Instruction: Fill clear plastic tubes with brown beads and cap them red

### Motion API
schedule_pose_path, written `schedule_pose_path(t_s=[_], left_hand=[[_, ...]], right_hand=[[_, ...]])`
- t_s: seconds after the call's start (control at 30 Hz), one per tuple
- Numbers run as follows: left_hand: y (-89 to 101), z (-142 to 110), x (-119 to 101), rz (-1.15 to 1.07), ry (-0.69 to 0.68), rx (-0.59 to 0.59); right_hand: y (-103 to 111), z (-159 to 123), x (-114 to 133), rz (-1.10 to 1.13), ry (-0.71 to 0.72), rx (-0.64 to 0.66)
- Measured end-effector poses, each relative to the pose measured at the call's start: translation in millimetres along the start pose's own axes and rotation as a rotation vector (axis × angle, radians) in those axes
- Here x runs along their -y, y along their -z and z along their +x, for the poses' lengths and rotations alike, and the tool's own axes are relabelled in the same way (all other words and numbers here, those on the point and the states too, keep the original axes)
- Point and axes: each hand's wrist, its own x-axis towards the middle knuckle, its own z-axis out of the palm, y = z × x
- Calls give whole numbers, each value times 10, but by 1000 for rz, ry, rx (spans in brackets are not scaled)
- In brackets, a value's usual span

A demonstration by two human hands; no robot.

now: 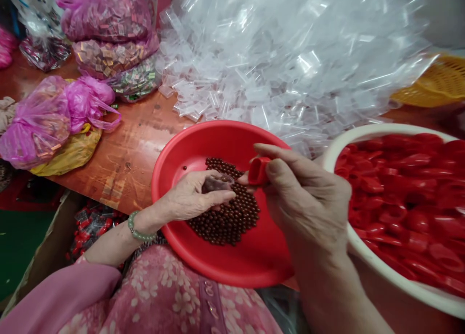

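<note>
Right hand (308, 203) pinches red cap (258, 171), long axis near upright, at its 10 o'clock; left hand (192, 196) curls around clear cup (217, 183), nearer beads (232, 222) in red basin (271, 261)

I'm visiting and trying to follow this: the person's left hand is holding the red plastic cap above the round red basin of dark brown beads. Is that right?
Not quite: the head view shows the red plastic cap in the right hand, not the left hand. It is above the round red basin of dark brown beads, as you said.
</note>
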Motion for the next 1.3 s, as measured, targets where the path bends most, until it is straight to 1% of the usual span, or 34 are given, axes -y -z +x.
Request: schedule_pose_path(t_s=[0.1, 0.2, 0.33, 0.43, 0.53, 0.67, 0.77, 0.87, 1.03, 1.13, 1.3], left_hand=[[47, -9, -5, 71, -42, 18], [91, -12, -11, 93, -74, 26], [123, 2, -23, 117, -68, 88], [137, 17, -21, 132, -76, 80], [143, 21, -7, 108, -52, 119], [144, 23, 13, 74, -40, 160], [148, 30, 19, 48, -38, 188], [155, 33, 24, 31, -47, 195], [171, 30, 32, 33, -15, 193], [180, 27, 27, 10, -10, 200], [211, 4, 12, 36, 41, 194]], right_hand=[[87, 111, 54, 91, -72, 93], [107, 157, 46, 158, -109, 163], [115, 149, -2, 156, -94, 218], [117, 126, -9, 126, -49, 162], [84, 106, 7, 88, 28, 90], [-6, 101, 29, 35, 142, 113], [-65, 103, 28, 12, 194, 138], [-96, 93, 19, -11, 205, 142], [-126, 76, 23, -4, 195, 71], [-141, 72, 22, -49, 209, 81], [-64, 43, -21, -108, 188, 81]])
